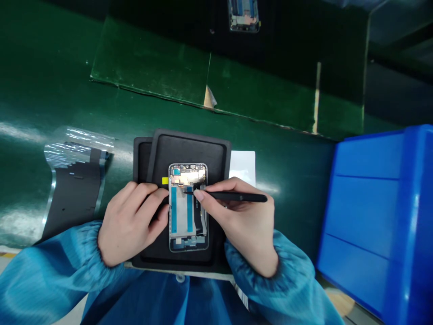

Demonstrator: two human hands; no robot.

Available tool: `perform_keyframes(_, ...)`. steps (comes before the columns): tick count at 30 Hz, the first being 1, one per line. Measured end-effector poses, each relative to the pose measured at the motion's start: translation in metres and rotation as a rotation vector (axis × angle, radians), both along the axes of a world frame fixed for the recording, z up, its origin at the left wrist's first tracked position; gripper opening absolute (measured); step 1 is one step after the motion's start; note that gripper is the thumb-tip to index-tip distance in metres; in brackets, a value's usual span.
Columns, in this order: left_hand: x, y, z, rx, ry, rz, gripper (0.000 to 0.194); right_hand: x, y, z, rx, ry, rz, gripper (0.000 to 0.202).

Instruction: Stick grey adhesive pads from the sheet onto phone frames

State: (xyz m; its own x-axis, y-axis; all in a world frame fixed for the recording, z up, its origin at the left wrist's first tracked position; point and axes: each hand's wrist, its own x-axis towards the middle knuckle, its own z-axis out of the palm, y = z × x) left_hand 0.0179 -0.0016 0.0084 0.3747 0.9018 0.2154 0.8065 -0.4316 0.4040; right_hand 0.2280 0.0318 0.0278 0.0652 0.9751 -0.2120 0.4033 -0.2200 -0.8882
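An opened phone (pixel 181 210), its circuit board and blue strips exposed, lies on a black foam tray (pixel 192 146). My left hand (pixel 133 219) rests at the phone's left edge, its fingers bent and the fingertips against the frame. Whether it grips the edge or only steadies it is hard to see. Between the thumb and fingers of my right hand (pixel 245 216) are black tweezers (pixel 237 197), held nearly level. Their tips reach over the middle of the phone, just below the board. A yellow tab (pixel 165 180) sticks out on the phone's left side.
Dark film sheets with clear plastic (pixel 72 189) lie at the left. White paper (pixel 242 166) shows behind my right hand. A large blue bin (pixel 368 216) stands at the right. Beyond, a raised green shelf (pixel 162 72) holds another opened phone (pixel 244 20).
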Motion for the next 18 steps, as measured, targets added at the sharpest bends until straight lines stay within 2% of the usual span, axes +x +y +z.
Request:
perform_keyframes(11, -0.0035, -0.0004, 0.0032, 0.048, 0.141, -0.106, 0.038, -0.0012, -0.0002, 0.0006, -0.025, -0.002, -0.024, 0.016)
perform_keyframes(18, -0.0031, -0.0021, 0.0019, 0.034, 0.165, -0.080, 0.043, -0.0014, 0.0002, -0.0011, -0.027, 0.030, -0.032, 0.016)
